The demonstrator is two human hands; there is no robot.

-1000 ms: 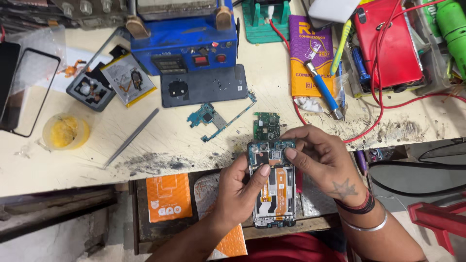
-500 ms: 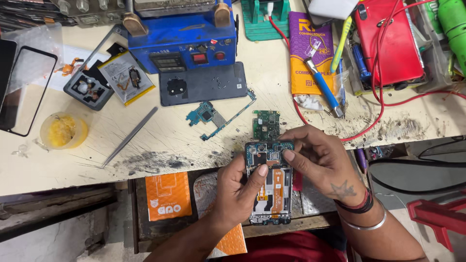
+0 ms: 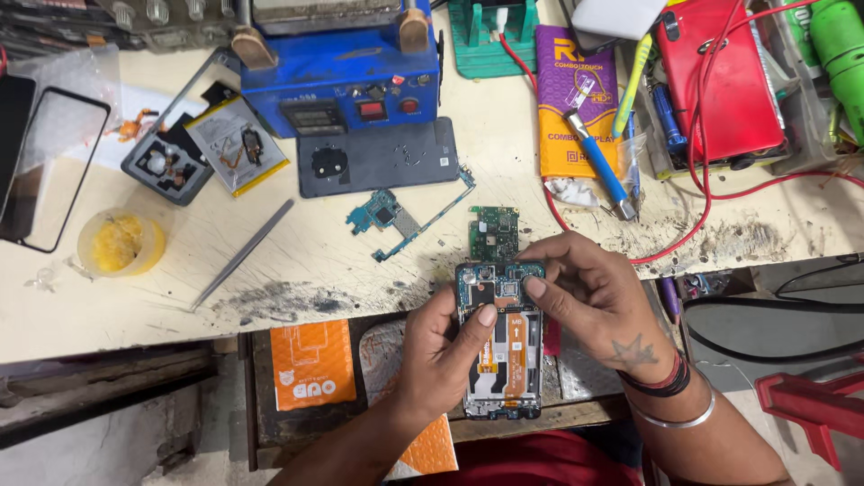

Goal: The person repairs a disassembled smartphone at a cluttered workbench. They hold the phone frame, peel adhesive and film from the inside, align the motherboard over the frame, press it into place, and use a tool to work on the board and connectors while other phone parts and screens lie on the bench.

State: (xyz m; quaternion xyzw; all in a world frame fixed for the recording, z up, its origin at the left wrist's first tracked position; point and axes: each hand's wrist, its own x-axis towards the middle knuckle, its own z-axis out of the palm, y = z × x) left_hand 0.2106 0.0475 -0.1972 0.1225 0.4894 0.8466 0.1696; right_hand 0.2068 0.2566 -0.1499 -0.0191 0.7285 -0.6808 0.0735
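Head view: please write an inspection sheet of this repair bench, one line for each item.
Surface: pale bench top, with dark smudges near its front edge.
Job's things: opened phone, back cover off, boards and orange flex strips showing, held over the bench edge.
Clutter: green circuit board, long blue board, tweezers, yellow pot, blue heating machine, blue-handled tool, purple packet, red phone cover.
Hands: left hand grips the phone's side, thumb on its middle; right hand has its fingers at the phone's top end.
Cables: red wire loops over the right side.
Surroundings: orange packets on a lower shelf.
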